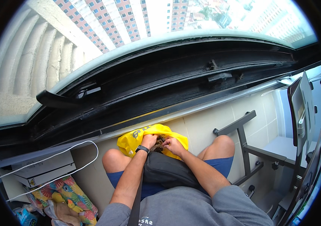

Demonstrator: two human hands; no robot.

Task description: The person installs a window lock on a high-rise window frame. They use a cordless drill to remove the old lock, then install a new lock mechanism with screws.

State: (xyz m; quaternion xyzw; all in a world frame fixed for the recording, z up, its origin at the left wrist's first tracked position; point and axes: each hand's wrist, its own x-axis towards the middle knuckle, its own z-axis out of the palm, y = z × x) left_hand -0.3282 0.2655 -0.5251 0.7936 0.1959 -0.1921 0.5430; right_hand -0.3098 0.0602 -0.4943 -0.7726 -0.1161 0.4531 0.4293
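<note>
Seated person, knees apart, facing a tiled wall under a dark window sill. Crumpled yellow plastic bag (136,140) sits between the knees, mouth open upward, straight ahead of both hands and touching them. Left hand (149,141), black watch on the wrist, is curled shut on the bag's near rim on the left side. Right hand (173,144) is just beside it, fingers bent and pinching at small dark stuff (159,141) in the bag's mouth; can't tell what the stuff is or whether it's actually gripped. Both forearms angle in from the lower edge and converge on the opening, neither hand clearly nearer. Black fabric pouch (167,172) lies on the lap, directly behind the hands. Grey metal stand frame (243,145) to the right.
</note>
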